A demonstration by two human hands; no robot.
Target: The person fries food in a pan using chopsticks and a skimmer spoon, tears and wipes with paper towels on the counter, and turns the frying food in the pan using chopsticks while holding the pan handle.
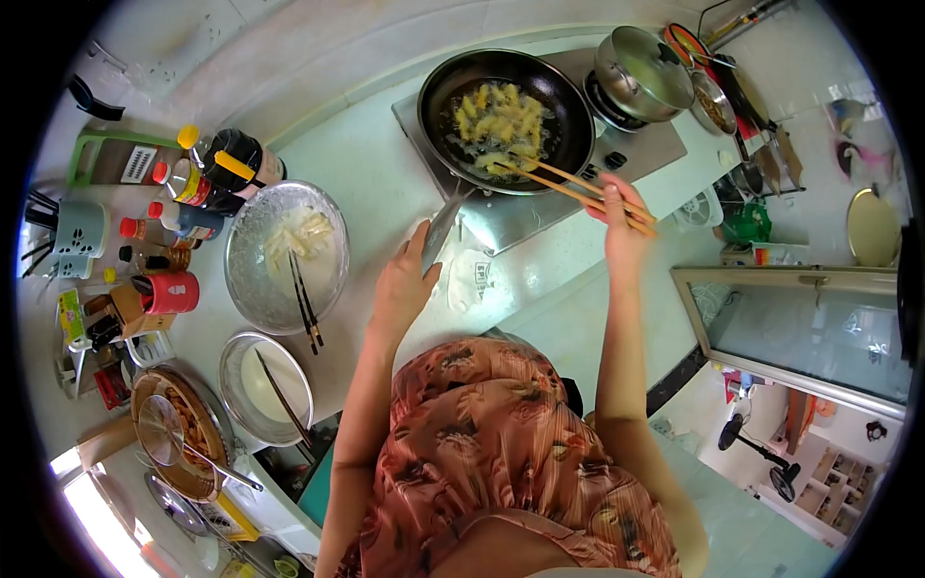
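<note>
My left hand (402, 286) is wrapped round the handle (441, 229) of a dark frying pan (431, 120) on the stove. In my right hand (621, 214) is a pair of long wooden chopsticks (565, 189), their tips in the pan at its lower edge. Yellow battered strips (501, 118) lie crowded in bubbling oil in the pan's middle. To the left, a large metal bowl (245, 217) holds pale strips (301, 236) with dark chopsticks (303, 303) resting in it. Nearer me, a smaller metal bowl (227, 383) contains white batter and another dark utensil.
A lidded steel pot (644, 75) stands on the burner right of the pan. Several sauce bottles (188, 183) line the counter's left side. A woven basket (145, 393) with fried food and a strainer sits lower left. A cloth (467, 279) lies below the stove (520, 220).
</note>
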